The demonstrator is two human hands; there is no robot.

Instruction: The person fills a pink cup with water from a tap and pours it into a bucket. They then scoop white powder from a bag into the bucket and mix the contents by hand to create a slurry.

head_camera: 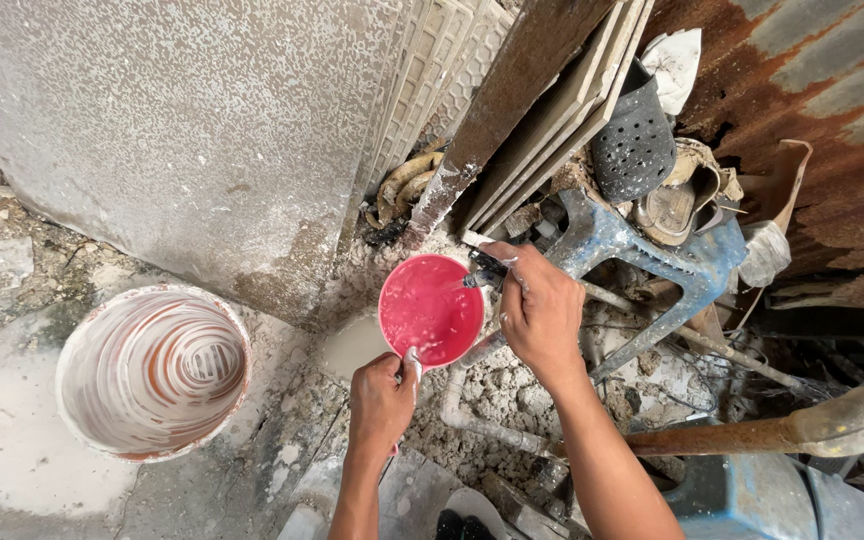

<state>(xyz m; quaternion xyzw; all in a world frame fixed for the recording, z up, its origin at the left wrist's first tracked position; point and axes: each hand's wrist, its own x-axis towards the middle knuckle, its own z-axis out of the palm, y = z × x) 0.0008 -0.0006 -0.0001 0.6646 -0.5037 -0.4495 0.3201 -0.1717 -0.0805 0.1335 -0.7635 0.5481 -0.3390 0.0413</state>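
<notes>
My left hand (384, 400) grips the handle of a pink plastic scoop cup (430, 310), holding it level under a tap. My right hand (540, 310) is closed on the dark tap handle (485, 272) at the cup's right rim. A thin stream of water runs from the tap into the cup, which holds some water. A pale pipe (472, 425) runs down from the tap across the rubble below my hands.
A round bucket (152, 370) smeared with white and orange residue stands at the left. Tiles and boards (542, 110) lean against the wall above. A blue plastic stool (652, 260), a grey perforated shoe (632, 140) and rusty sheet metal (812, 120) crowd the right.
</notes>
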